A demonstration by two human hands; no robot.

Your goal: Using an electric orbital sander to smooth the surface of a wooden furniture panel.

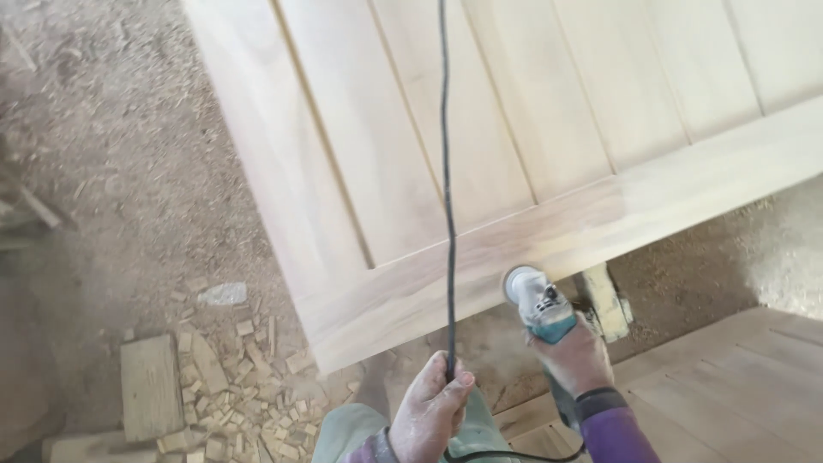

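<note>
- The large pale panelled wooden door (480, 146) fills twelve o'clock; its bottom rail looks smooth, so we judge sanding well along.
- Our right hand (576, 356) clamps the teal sander (536, 302) at five o'clock, on the rail's edge.
- Our left hand (433, 411) is closed around the black cord (447, 223).

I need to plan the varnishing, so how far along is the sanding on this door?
The wooden door panel is assembled. In hand: the right hand runs a teal grinder along the bottom rail edge, while the left hand holds the black cord clear. How much surface remains can't be told.
</note>
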